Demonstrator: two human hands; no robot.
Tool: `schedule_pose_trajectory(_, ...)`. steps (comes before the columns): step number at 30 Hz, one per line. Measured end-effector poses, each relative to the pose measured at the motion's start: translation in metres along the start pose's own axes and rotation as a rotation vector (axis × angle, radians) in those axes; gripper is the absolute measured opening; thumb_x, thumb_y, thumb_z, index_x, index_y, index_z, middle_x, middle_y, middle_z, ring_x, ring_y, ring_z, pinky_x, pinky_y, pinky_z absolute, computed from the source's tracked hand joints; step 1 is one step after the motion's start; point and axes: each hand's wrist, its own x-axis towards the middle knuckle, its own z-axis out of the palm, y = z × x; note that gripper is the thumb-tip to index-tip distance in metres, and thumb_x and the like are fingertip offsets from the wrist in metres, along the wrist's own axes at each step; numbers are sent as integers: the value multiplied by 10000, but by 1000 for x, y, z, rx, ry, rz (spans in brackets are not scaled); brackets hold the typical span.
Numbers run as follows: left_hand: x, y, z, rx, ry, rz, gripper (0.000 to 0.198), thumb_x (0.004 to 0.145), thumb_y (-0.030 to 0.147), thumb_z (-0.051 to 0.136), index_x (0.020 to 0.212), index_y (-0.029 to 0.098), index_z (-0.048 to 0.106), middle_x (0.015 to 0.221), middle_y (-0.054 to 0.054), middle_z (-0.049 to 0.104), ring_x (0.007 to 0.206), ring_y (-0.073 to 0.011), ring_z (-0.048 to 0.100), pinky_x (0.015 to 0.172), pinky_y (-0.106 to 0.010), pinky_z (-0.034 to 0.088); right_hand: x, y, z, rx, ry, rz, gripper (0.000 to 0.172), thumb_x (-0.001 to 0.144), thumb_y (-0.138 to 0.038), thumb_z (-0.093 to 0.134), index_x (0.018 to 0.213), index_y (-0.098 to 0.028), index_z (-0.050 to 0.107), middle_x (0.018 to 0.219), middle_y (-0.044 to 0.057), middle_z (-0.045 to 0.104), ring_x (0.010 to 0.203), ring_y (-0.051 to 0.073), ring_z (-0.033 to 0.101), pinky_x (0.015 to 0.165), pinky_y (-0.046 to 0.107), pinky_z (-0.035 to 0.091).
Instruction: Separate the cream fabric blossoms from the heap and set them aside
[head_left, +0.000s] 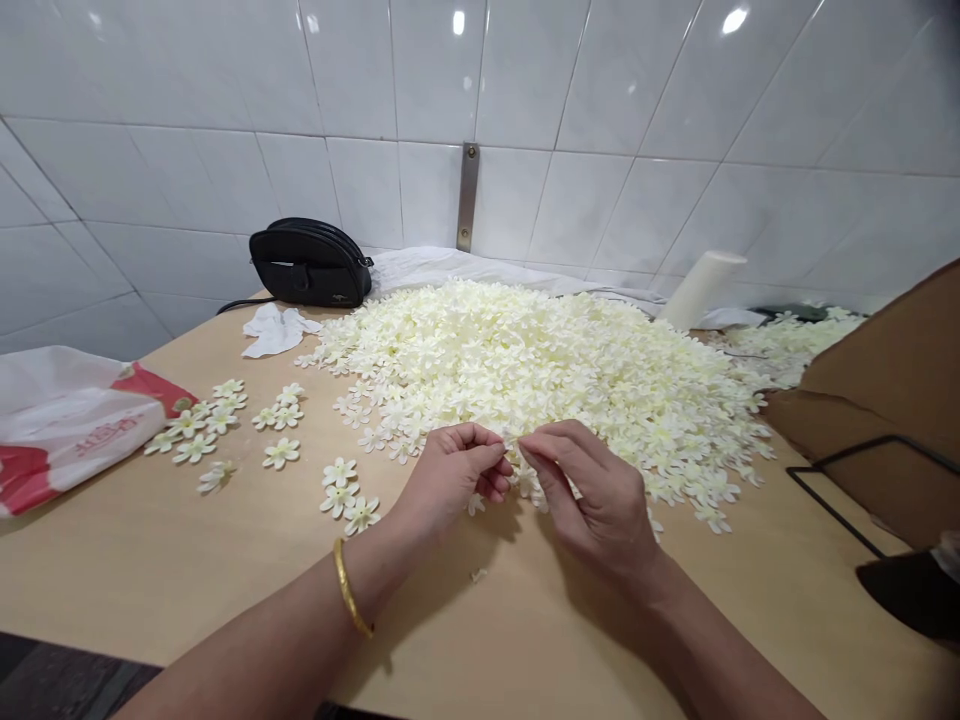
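A large heap of pale cream artificial flower heads (525,350) covers the back and middle of the table. My left hand (461,465), with a gold bangle (349,585) on its wrist, is closed in a pinch at the front edge of the heap. Facing it, my right hand (592,490) pinches thumb against fingertips, a small gap away. Whatever sits between the fingertips is too small or hidden to make out. Left of my hands lie several loose flowers (281,453) with open petals. A tiny pale scrap (478,575) rests on the wood below my hands.
A black pouch (309,262) stands at the back left beside a crumpled tissue (274,330). A red and white plastic bag (82,425) lies at the left edge. At the back right a white cylinder (703,290) leans; brown cardboard (892,390) and a black metal frame (840,510) occupy the right.
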Motion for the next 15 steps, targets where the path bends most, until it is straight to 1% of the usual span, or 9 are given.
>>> schedule_pose_trajectory(2,-1,0,0,-6,-20,9,141,628,215,613,615,116,515,534,1,548,443,-72,493,445,-204,383,0,1,2,9,-60,26,230,798,-98,402,937,-186,564,827,75,553,763,149,523,665,279,444)
schedule_pose_trajectory(6,-1,0,0,4,-60,33,122,647,204,599,640,109,521,548,-2,549,449,-71,494,450,-203,390,1,4,4,48,-133,122,237,809,-105,377,886,-174,590,781,63,558,717,137,524,640,255,441)
schedule_pose_trajectory(15,-2,0,1,110,-54,57,139,644,232,595,609,117,526,528,-1,546,448,-76,488,461,-214,386,1,10,1,109,-193,161,215,813,-138,403,826,-179,613,736,42,587,671,126,536,622,238,424)
